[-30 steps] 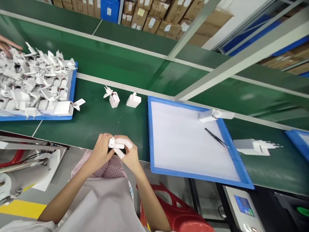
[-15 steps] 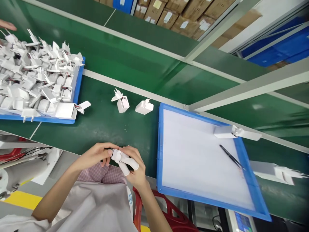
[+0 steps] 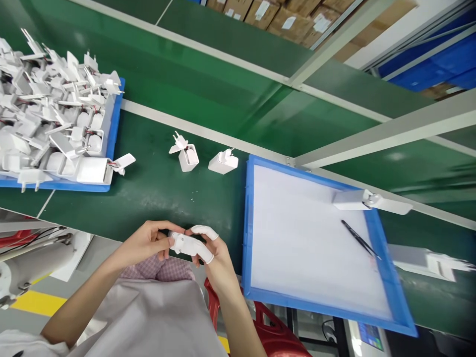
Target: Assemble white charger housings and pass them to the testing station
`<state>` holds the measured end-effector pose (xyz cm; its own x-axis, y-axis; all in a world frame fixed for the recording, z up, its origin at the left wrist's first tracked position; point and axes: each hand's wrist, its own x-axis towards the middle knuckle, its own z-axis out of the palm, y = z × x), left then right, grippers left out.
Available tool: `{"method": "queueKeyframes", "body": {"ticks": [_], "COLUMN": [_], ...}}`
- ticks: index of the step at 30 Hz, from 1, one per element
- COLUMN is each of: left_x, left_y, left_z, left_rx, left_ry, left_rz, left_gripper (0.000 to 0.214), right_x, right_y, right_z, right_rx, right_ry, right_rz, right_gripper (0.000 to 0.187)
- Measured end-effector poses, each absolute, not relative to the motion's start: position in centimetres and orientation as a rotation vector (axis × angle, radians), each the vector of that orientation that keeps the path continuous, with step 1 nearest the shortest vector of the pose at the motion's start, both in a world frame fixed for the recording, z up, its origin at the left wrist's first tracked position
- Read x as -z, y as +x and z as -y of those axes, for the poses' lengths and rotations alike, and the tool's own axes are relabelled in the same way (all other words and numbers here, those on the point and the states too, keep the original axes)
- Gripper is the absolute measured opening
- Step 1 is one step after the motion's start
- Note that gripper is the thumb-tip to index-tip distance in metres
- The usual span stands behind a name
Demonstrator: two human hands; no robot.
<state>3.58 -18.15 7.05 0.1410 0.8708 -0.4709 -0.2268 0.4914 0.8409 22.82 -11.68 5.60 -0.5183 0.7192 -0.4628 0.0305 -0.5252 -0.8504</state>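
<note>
Just off the bench's near edge, my left hand (image 3: 147, 243) pinches a small white plastic charger part (image 3: 179, 242) between thumb and fingers. My right hand (image 3: 216, 252), with white finger cots on its thumb and index finger, grips the same part from the other side. Its exact shape is mostly hidden by the fingers. Beyond the hands stand a white charger case (image 3: 188, 158), open at the top with its pronged plug piece hanging out, and a second white charger (image 3: 223, 161) with prongs up.
On the left, a blue tray (image 3: 113, 134) is heaped with white charger housings and plug pieces. To the right lies a white-lined blue tray (image 3: 320, 248) holding black tweezers (image 3: 360, 239). A white charger (image 3: 353, 199) rests on its far rim; another (image 3: 420, 262) lies beyond it.
My right index finger has lifted and straightened away from the thumb, and the charger part has turned slightly in my fingers. The view has shifted a little; the co-worker's hand at left is out of sight.
</note>
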Motion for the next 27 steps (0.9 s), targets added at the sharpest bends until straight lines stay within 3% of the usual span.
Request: {"method": "queueKeyframes", "body": {"ticks": [10, 17, 27], "left_x": [-6.7, -7.2, -8.7], "left_y": [4.0, 3.7, 3.8], "left_z": [18.5, 18.3, 17.3], "left_rx": [-0.911, -0.869, -0.742], "left_ry": [0.699, 0.642, 0.73], "left_rz": [-1.191, -1.188, -1.259], "left_gripper": [0.046, 0.042, 0.034], "right_x": [-6.4, -5.5, -5.9], "right_y": [22.5, 22.8, 23.1], "right_z": [11.6, 11.9, 11.5], "right_rx": [-2.064, -1.965, -1.918], "right_ry": [-1.127, -1.133, -1.166], "right_rz": [1.337, 1.443, 1.553], "right_gripper": [0.032, 0.02, 0.016]}}
